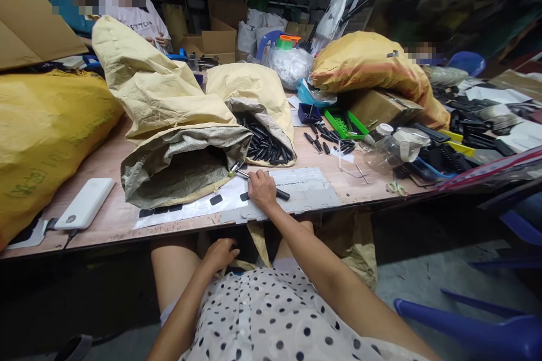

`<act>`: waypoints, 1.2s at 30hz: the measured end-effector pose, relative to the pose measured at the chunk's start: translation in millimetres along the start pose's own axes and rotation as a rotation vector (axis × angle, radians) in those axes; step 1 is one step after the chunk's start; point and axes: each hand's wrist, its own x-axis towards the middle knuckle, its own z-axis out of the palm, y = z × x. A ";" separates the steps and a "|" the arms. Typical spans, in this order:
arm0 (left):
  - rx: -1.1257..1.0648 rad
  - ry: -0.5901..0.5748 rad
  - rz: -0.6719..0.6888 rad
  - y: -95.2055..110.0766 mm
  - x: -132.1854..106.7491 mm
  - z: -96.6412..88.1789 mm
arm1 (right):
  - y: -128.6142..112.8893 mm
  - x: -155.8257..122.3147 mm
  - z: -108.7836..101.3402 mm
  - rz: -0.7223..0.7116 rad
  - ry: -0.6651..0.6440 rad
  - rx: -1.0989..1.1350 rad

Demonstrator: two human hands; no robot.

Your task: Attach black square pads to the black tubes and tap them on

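My right hand (261, 189) is closed around a small hammer (282, 194) above the grey board (313, 186) at the table's front edge. The hammer's metal head points left, by the mouth of an open paper sack (169, 101), and its black handle sticks out on the right. Low over my lap, my left hand (220, 254) has its fingers curled; whatever they hold is hidden. Between my legs hangs another sack (258, 242). Small black pads (215, 199) lie on a white strip left of my right hand. Behind it, a second sack (249, 79) spills black handle-like parts (266, 144).
A white power bank (84, 203) and a full yellow sack (51, 146) are at left. To the right are a green tray (345, 124), a plastic jar (396, 149), scissors (397, 187) and hex keys (353, 166). Across the table sits a person (139, 20). A blue stool (470, 321) stands at lower right.
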 end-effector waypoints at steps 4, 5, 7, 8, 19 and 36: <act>-0.367 -0.422 0.050 24.4 17.8 -59.5 | -0.2 -0.5 -0.4 0.007 -0.008 0.003; -0.421 -0.395 0.051 28.7 28.7 -77.0 | -0.3 -0.5 -0.5 0.010 -0.011 0.004; -0.392 -0.133 0.021 32.8 58.6 -108.4 | -0.6 -0.5 -0.7 0.011 -0.011 0.006; -0.335 0.053 -0.006 32.6 76.8 -120.8 | -0.7 -0.5 -0.6 0.009 -0.009 0.005; 0.151 0.359 0.007 2.3 199.7 -128.7 | -2.2 0.6 -0.7 0.007 -0.005 0.013; 0.120 0.433 -0.001 18.7 75.9 -84.3 | -1.7 -0.2 -1.2 0.021 -0.011 0.018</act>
